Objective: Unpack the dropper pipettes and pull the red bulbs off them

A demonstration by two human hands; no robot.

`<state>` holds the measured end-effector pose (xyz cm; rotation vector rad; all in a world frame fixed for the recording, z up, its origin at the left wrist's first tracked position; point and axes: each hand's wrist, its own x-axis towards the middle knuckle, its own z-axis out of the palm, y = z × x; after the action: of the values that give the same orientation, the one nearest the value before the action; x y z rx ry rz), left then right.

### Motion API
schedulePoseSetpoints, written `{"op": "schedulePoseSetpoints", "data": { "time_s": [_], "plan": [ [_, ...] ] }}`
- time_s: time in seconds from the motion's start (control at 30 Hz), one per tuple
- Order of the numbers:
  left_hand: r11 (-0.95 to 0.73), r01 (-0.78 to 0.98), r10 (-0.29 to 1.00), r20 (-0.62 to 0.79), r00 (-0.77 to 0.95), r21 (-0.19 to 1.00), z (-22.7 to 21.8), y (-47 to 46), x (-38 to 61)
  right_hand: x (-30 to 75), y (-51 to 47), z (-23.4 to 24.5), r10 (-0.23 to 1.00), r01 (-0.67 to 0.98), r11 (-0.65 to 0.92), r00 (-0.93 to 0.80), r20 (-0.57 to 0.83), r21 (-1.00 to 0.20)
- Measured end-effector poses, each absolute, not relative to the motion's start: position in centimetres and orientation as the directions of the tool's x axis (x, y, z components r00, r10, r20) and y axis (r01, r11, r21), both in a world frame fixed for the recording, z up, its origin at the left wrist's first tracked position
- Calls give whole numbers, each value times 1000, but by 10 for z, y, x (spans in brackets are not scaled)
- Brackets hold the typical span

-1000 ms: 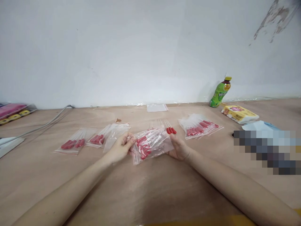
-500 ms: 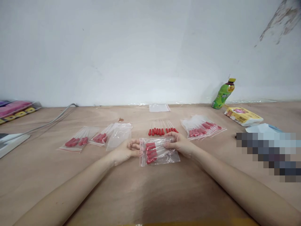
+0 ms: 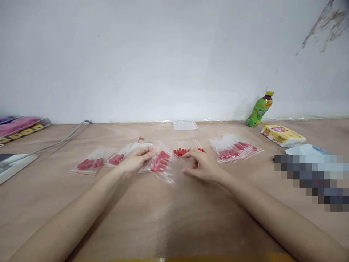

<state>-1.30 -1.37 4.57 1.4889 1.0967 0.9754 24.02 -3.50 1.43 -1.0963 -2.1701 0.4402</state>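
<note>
My left hand point(image 3: 137, 160) pinches the upper left corner of a clear zip bag point(image 3: 163, 163). Inside it several red-ended sticks with thin pale shafts lie side by side, slightly blurred by motion. To the right, my right hand point(image 3: 203, 165) is curved with thumb and fingers apart; nothing shows between them. Just behind it lies a row of loose red-ended sticks point(image 3: 181, 152), partly hidden by its fingers. Left of the held bag are two filled zip bags, one point(image 3: 89, 162) farther out and one point(image 3: 116, 159) partly behind my left hand.
More filled bags point(image 3: 234, 148) overlap on the right. A flat clear bag point(image 3: 185, 125) lies near the wall. Farther right are a green bottle point(image 3: 259, 111), a yellow tissue pack point(image 3: 283, 135) and a pixelated area. A grey cable point(image 3: 65, 138) crosses the left side.
The held bag has moved left and tilted. My right hand has let go of it and its fingers have spread; my left hand has shifted up and left with the bag.
</note>
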Motion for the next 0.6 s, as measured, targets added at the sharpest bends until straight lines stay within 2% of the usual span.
{"op": "schedulePoseSetpoints", "data": {
  "time_s": [0.07,0.13,0.2,0.27,0.3,0.37,0.43,0.6],
  "plan": [
    [-167,205,974,129,185,964,61,-11,-24,242,-34,11,812,534,579,-443,380,-616],
    [-289,324,957,277,84,901,70,-10,-31,243,-34,9,812,512,576,-453,369,-638],
    [-402,529,886,462,21,748,70,-11,-31,242,-34,8,813,516,572,-458,360,-638],
    [-454,723,801,594,75,521,59,-12,-25,240,-33,6,821,526,561,-454,348,-639],
    [-462,788,776,616,137,407,51,-12,-21,239,-33,5,824,530,557,-449,346,-640],
    [-485,840,752,606,260,241,32,-13,-10,237,-32,2,822,528,563,-440,362,-636],
    [-520,836,753,556,352,174,15,-14,-1,235,-32,-1,807,521,587,-442,392,-620],
    [-579,781,781,434,448,236,-3,-17,8,231,-32,-5,764,583,645,-459,454,-495]
  ]
}}
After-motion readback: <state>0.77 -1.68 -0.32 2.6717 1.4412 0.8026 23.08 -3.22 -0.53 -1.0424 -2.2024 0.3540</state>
